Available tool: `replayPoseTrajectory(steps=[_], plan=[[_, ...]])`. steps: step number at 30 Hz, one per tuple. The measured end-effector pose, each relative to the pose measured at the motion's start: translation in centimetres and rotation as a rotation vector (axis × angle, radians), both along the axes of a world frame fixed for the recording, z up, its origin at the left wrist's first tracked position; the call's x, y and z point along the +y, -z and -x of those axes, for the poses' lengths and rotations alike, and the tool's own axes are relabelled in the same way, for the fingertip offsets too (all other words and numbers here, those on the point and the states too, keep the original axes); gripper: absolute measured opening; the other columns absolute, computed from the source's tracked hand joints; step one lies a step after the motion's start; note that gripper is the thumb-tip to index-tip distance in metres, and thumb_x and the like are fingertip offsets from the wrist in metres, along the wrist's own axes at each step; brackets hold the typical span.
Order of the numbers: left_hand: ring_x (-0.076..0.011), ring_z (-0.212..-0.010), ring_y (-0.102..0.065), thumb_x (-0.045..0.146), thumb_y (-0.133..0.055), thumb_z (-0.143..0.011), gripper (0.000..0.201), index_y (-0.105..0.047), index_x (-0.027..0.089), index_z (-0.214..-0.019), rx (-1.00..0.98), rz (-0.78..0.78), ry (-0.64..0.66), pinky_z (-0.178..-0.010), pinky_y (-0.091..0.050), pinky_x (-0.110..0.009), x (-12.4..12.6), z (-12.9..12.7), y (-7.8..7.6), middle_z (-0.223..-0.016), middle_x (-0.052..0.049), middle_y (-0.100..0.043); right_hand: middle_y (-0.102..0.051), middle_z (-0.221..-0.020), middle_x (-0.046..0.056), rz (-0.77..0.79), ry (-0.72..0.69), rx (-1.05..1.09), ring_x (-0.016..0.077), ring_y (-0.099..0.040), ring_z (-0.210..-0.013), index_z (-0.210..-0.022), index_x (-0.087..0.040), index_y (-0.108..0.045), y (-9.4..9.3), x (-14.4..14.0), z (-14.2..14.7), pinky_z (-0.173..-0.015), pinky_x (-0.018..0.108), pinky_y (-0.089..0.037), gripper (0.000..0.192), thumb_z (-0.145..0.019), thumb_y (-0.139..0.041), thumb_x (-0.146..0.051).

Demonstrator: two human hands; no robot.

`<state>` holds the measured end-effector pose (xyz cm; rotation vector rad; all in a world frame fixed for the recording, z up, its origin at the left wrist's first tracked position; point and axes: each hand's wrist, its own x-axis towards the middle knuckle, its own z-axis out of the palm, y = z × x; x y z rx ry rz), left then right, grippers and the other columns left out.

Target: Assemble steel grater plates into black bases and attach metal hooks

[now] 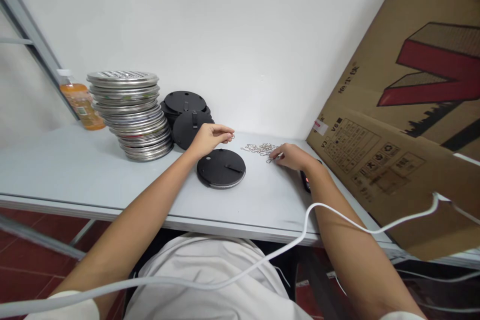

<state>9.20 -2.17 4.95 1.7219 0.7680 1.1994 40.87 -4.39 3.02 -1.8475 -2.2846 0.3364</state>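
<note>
My left hand [214,139] is raised above the table, thumb and fingers pinched on a small shiny metal wire clip [233,136], of which only the tip shows. Below it lies a round black backing disc [220,166] with a narrow strap-like piece on top and a silvery rim underneath. To the right, my right hand [291,156] reaches down to a loose pile of wire clips [258,148]. Its fingertips are closed on a wire clip [270,160] at the pile's near edge. The pile's right end is partly hidden by these fingers.
A tall, leaning stack of silvery round discs [135,120] stands at left, beside several black discs [183,102]. Behind it is an orange drink bottle [80,102]. A large cardboard box [397,125] borders the right side. A white cable [240,280] hangs across the foreground.
</note>
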Motion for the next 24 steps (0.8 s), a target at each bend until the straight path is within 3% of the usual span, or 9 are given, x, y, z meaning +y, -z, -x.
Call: replayPoseTrajectory(steps=[6, 12, 17, 24], plan=[[-0.0197, -0.078, -0.071, 0.037, -0.083, -0.069, 0.04, -0.074, 0.012, -0.098, 0.009, 0.01, -0.008, -0.075, -0.058, -0.035, -0.3, 0.1, -0.3, -0.084, -0.01, -0.075, -0.076, -0.085, 0.001, 0.009, -0.038, -0.036, 0.0175, -0.067, -0.078, -0.084, -0.022, -0.076, 0.2, 0.1, 1.0, -0.07, 0.022, -0.048, 0.019, -0.074, -0.062, -0.014], [-0.0196, -0.079, -0.071, 0.035, -0.083, -0.068, 0.041, -0.072, 0.011, -0.1, 0.007, 0.014, -0.005, -0.074, -0.057, -0.034, -0.4, 0.2, -0.4, -0.082, -0.009, -0.074, -0.075, -0.099, 0.003, 0.038, -0.127, 0.075, 0.0182, -0.067, -0.087, -0.096, -0.02, -0.074, -0.1, -0.5, 2.1, -0.079, 0.024, -0.048, 0.021, -0.077, -0.065, -0.019], [-0.02, -0.083, -0.071, 0.038, -0.084, -0.068, 0.044, -0.072, 0.012, -0.102, -0.029, 0.031, 0.0, -0.078, -0.056, -0.035, -0.1, 0.2, -0.2, -0.091, -0.011, -0.075, -0.073, -0.083, 0.002, 0.09, -0.129, 0.063, 0.0163, -0.064, -0.076, -0.083, -0.018, -0.071, -0.4, -1.0, 3.2, -0.07, 0.023, -0.045, 0.01, -0.079, -0.062, -0.017], [-0.0214, -0.085, -0.071, 0.039, -0.085, -0.066, 0.036, -0.073, 0.012, -0.088, -0.028, 0.034, 0.018, -0.081, -0.055, -0.037, 0.2, 0.1, 0.2, -0.085, -0.01, -0.074, -0.071, -0.085, 0.003, 0.078, -0.132, 0.036, 0.0157, -0.061, -0.074, -0.086, -0.018, -0.068, -0.2, -1.0, 3.7, -0.068, 0.023, -0.043, 0.011, -0.081, -0.06, -0.014]])
